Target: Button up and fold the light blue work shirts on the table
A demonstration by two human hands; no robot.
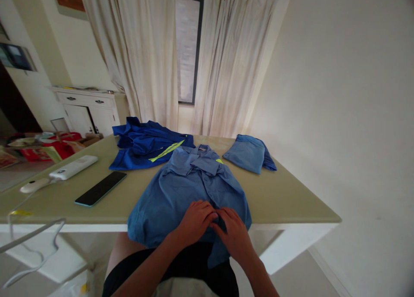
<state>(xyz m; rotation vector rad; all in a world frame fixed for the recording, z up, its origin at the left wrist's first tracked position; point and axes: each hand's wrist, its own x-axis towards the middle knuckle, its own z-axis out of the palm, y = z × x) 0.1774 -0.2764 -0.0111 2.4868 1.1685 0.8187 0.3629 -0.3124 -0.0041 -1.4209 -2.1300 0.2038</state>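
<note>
Hands: left (195, 221), right (235, 235) flat on blue shirt (181, 193), table (284, 198).

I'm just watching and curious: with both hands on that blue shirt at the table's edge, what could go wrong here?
1. The shirt already hangs over the table edge under the left hand and right hand; a tug toward the person might slide it off.
2. The phone lies close to the shirt's left side; a swept sleeve could nudge it.
3. The shirt's collar touches the dark blue jacket behind; moving one may rumple the other.
</note>
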